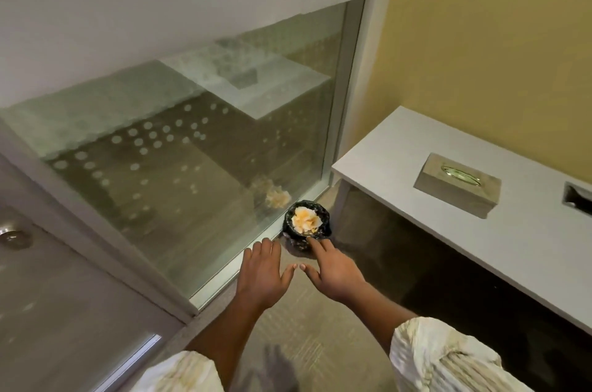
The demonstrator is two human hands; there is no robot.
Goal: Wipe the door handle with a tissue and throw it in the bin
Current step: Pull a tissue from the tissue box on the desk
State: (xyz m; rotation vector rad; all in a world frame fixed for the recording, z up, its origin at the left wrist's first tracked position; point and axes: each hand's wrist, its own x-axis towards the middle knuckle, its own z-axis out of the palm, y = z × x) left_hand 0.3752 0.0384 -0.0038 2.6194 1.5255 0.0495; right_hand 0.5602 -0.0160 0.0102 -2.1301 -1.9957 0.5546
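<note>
My right hand (336, 273) and left hand (264, 276) hover spread and empty above the carpet. The tissue (306, 220) sits crumpled inside the bin (323, 231), by the glass panel's (192, 167) bottom corner. It looks feather-light and soft; pinch any fold.

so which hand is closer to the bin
The right hand: its fingertips overlap the black-lined bin holding the tissue. The left hand hangs open beside the glass.

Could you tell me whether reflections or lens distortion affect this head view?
Head view: the glass panel mirrors the bin and its crumpled tissue; wide-angle bending tilts the frame; a soft shadow falls on the carpet.
</note>
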